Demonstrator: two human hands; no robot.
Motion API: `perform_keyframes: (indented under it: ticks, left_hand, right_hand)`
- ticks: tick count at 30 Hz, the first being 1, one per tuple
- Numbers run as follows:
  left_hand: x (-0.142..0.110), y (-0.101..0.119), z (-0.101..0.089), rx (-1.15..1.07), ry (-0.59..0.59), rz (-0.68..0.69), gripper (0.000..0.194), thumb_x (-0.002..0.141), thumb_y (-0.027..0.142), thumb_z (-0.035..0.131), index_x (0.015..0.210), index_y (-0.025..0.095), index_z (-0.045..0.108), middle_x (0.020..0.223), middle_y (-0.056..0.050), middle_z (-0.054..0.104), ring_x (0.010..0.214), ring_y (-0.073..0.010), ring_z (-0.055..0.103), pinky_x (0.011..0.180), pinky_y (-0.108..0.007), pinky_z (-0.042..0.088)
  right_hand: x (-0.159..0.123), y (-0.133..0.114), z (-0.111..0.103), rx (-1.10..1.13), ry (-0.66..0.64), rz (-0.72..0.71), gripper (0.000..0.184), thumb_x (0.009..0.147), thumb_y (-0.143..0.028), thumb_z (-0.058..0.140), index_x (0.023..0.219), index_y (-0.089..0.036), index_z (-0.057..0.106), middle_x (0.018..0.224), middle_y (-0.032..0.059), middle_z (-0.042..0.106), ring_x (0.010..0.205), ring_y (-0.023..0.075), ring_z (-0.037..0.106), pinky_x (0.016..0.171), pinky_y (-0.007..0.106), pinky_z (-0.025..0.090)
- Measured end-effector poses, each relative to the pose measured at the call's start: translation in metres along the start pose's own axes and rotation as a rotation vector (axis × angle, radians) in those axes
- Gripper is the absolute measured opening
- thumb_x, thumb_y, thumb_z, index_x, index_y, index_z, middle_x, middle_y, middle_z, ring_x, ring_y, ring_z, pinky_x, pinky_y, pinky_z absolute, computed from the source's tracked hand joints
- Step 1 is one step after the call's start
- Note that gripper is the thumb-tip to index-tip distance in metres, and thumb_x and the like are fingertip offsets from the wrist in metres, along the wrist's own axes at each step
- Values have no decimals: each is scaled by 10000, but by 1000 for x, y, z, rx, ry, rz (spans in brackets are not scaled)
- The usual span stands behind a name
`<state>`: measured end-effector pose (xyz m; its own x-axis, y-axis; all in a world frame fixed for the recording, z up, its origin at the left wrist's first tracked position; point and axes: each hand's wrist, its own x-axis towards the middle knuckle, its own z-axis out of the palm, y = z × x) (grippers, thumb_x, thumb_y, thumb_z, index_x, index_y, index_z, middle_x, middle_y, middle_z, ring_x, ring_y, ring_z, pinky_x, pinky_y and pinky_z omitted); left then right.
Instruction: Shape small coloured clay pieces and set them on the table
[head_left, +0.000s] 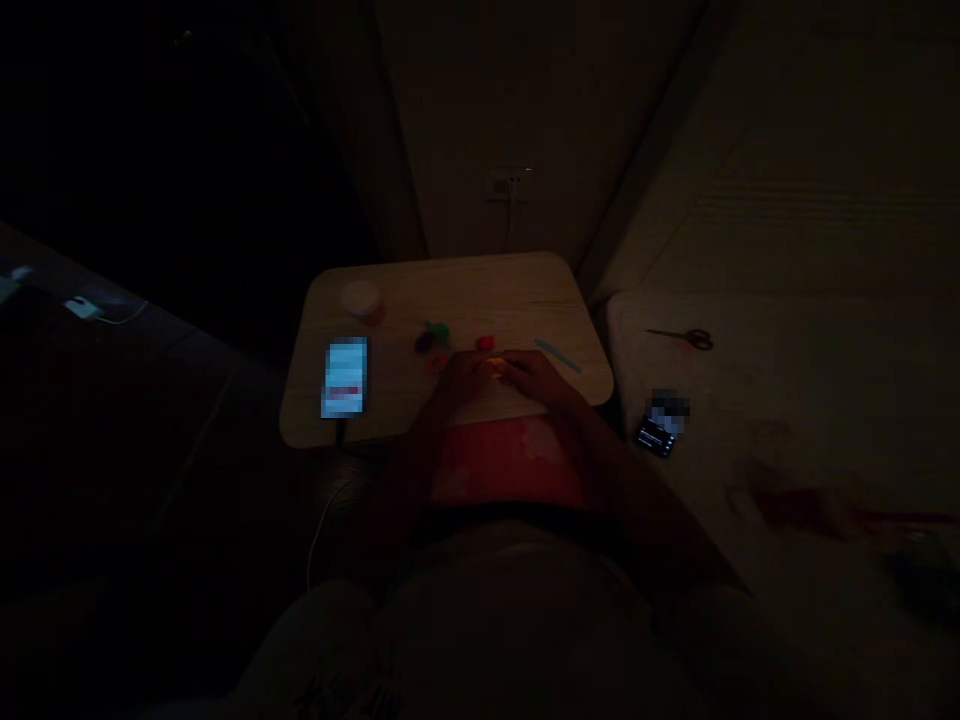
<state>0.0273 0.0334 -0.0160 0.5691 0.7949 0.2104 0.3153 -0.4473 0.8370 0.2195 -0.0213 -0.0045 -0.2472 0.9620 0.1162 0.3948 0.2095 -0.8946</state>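
In dim light, my left hand [466, 374] and my right hand [534, 374] meet over the near side of a small wooden table [487, 285]. Their curled fingers close on a small orange lump [495, 366], partly hidden by them; it looks soft, but its kind is unclear. Just beyond my fingers sits a red lump [486, 342]. Left of my left hand lie a green lump [438, 330], a dark purplish lump [424, 343] and an orange-red piece [436, 363], close together. A thin light-blue stick [557, 355] rests beyond my right hand.
A lit phone [345, 377] with a cable lies on the table's left side, below a white-lidded tub [363, 300]. Scissors [686, 338] and a second lit device [657, 436] are on the pale surface at right. Behind the table is a wall socket [510, 184].
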Motion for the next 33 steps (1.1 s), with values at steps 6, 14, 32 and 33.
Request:
perform_keyframes:
  ticks: [6,14,32,33]
  left_hand:
    - [-2,-1,3,-9,36,51,281,889,307,552,841,166,791,863,-60,786,810,-214,703,801,-321,545]
    - [-7,-6,9,-133,145,-17,301,963,379,578,943,164,789,955,-82,800,942,-235,727,927,-362,594]
    - [-14,10,-3,-175,134,-46,387,981,495,604,922,155,779,920,-68,794,880,-217,714,823,-317,575]
    - [-14,10,-3,-162,136,-50,380,976,489,608,929,154,781,933,-65,799,887,-219,715,831,-321,575]
  right_hand:
    - [1,-1,15,-77,167,-58,558,992,-678,509,865,-200,767,860,89,788,822,243,698,798,351,510]
    - [-1,-7,26,-38,312,-20,484,1029,-600,484,888,-214,740,888,82,766,818,241,682,773,343,494]
    - [-4,-8,27,32,346,-20,543,1010,-689,492,914,-215,739,892,76,764,827,237,677,768,344,499]
    - [-5,-9,26,30,332,-18,543,1009,-689,495,903,-214,736,872,71,759,808,230,671,750,339,494]
